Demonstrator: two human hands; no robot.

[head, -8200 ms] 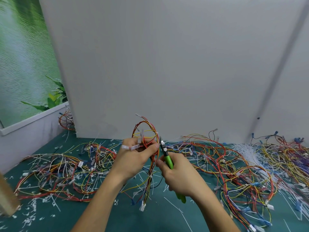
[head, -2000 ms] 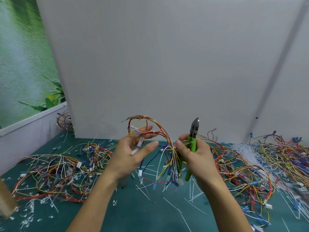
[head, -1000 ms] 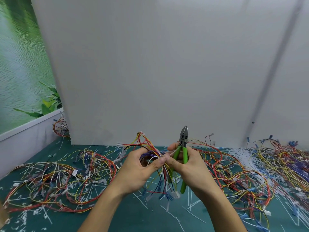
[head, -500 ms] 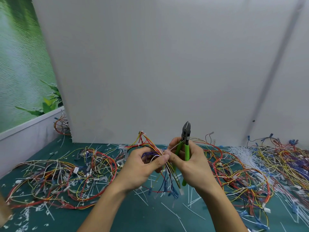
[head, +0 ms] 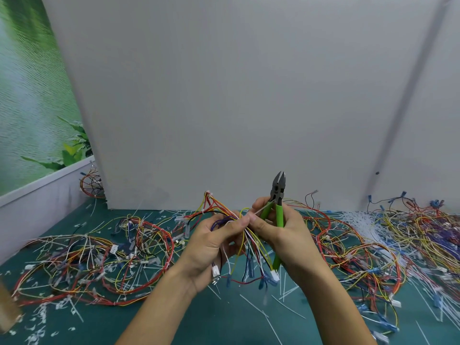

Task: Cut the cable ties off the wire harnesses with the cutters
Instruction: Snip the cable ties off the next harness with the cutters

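1. Green-handled cutters [head: 279, 213] stand upright at centre frame. Their dark jaws point up and are all but together, biting nothing that I can see.
2. The right hand [head: 282, 236] holds them, its grip curled round both handles. On my screen its thumb meets the left thumb just below the tool's head.
3. The left hand [head: 211, 245] has its grip closed on a wire harness [head: 216, 207], held above the teal surface [head: 149, 319]. Red and yellow loops rise above the fingers, and loose ends with white and blue connectors hang below, between the two wrists.
4. A pale cable tie [head: 261, 209] slants from the meeting thumbs up across the green handle. I cannot tell which hand pinches it.
5. More harnesses lie flat on the surface in a left heap [head: 99, 255] at lower left of the frame and a right heap [head: 368, 247] at the right edge.
6. Cut ties [head: 286, 308] litter the lower centre. A thicker white drift [head: 358, 220] sits at right, near the foot of the grey board [head: 249, 95] that fills the upper frame.
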